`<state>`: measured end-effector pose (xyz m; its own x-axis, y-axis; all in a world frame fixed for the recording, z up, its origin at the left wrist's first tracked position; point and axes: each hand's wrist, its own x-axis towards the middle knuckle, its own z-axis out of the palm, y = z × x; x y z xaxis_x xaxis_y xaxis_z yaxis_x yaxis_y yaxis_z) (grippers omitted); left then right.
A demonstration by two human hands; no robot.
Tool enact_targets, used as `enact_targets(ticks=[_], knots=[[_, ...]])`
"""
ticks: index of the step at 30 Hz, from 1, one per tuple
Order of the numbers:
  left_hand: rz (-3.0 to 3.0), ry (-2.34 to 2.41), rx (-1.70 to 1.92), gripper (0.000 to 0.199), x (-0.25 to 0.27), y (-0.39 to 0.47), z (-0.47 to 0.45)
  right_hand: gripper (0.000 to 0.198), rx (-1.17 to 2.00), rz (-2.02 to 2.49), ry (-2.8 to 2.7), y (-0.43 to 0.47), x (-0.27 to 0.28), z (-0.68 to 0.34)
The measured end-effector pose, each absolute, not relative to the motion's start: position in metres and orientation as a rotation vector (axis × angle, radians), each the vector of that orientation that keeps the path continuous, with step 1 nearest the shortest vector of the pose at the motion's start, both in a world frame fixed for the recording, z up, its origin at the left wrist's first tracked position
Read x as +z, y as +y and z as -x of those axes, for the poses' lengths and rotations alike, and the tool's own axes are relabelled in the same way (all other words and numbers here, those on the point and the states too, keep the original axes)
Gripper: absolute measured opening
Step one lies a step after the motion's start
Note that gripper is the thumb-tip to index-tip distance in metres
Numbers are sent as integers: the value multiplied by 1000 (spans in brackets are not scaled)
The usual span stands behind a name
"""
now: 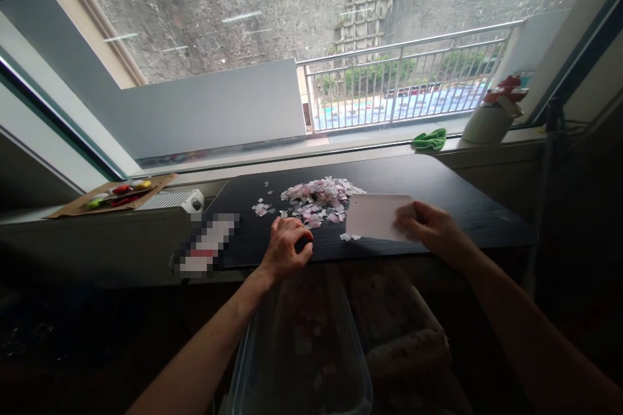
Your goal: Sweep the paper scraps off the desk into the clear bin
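Note:
On a black table [403, 175] lies a heap of small pale pink and white paper scraps [321, 194], with a few stray bits to its left. My left hand [287, 246] is at the table's front edge, just below the heap. Its fingers are curled down, its thumb stands apart from them, and I see nothing in it. In my right hand [428, 227] is a thin white rectangular card [374, 214] with a small hole near one corner. It is to the right of the heap, tilted, with two or so scraps by its lower left corner. The right fingers are blurred.
Below the table edge stands a clear plastic bin [357, 343] with some scraps inside. A wrapped bundle [409, 343] is beside it. The sill bears a green cloth [431, 139], a pale jug [489, 120] and a board with colourful items [121, 191].

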<state>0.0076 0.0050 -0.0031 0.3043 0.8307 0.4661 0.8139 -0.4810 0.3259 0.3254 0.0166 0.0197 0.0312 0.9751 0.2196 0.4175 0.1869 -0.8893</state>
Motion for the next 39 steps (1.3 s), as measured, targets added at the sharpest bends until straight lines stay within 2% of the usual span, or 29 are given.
enact_targets(ticks=[5, 18, 23, 39], knots=[[-2519, 1582, 932, 9, -2, 3, -9, 21, 729, 1433, -1565, 12, 23, -341], [-2462, 1645, 762, 13, 11, 6, -21, 17, 1013, 1449, -1453, 20, 27, -345], [-2473, 1504, 654, 14, 18, 0, -49, 14, 917, 1581, -1376, 16, 28, -350], [-2484, 1389, 674, 17, 12, -14, -69, 19, 1131, 1495, -1332, 7, 28, -341]])
